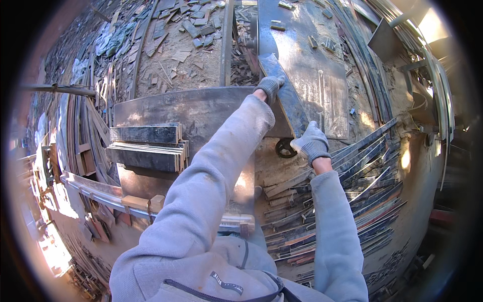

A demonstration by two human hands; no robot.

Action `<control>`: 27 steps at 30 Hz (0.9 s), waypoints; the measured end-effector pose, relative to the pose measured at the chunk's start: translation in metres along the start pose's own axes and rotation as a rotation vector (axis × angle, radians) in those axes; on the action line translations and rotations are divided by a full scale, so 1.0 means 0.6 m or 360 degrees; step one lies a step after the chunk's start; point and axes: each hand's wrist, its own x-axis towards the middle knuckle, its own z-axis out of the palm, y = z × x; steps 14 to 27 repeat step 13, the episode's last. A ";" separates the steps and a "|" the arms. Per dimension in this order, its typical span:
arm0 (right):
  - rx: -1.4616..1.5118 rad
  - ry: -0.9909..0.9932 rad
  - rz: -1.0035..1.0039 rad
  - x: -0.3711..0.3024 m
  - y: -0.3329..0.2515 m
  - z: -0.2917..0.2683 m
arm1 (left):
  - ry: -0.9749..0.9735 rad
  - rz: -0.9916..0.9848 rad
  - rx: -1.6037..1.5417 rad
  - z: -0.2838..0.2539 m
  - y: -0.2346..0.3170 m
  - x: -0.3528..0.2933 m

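Both of my hands wear grey knitted gloves and are on a narrow dark plywood board [288, 93] with a worn bluish face. The board lies slantwise over the saw-table-like metal top [332, 108]. My left hand [271, 88] is closed on its left edge, toward the far end. My right hand [311, 142] grips the near end; some of its fingers are hidden. To the left, stacked dark-faced board strips [146, 156] rest on a brown sheet [186, 108].
A black handwheel [286, 148] sits below the top's near edge. Small offcuts [277, 24] lie on the far part of the top. Long strips [347, 201] are piled at the near right. A metal rail [95, 190] runs along the near left. Wood scraps [193, 30] litter the far ground.
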 end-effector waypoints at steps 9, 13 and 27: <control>0.2048 -0.1351 -0.0274 -0.144 0.140 0.047 | -0.0642 -0.0132 -0.1826 0.027 -0.049 -0.291; 0.3117 -0.1996 -0.0209 -0.164 0.144 0.098 | -0.0648 0.0204 -0.1794 0.050 -0.061 -0.296; 0.3117 -0.1996 -0.0209 -0.164 0.144 0.098 | -0.0648 0.0204 -0.1794 0.050 -0.061 -0.296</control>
